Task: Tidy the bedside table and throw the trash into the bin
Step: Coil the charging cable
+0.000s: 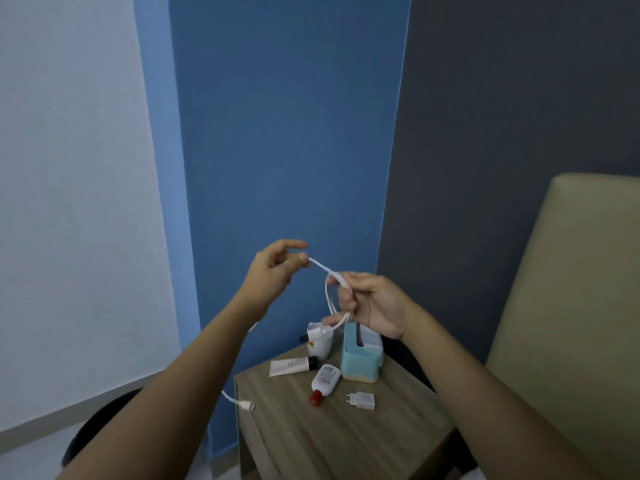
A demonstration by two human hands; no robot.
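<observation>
Both hands up above bedside table: right hand is gripping looped white cable, left hand is pinching its strand. Cable's plug end is dangling left of table. Charger adapter, tubes, tissue box are lying on tabletop.

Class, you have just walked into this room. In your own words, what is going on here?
A person is winding a white cable above the bedside table. The right hand grips the loops, and the left hand pinches the next stretch. The cable's free end hangs beside the table. A charger plug, bottle, tube and teal box lie on the table.
</observation>
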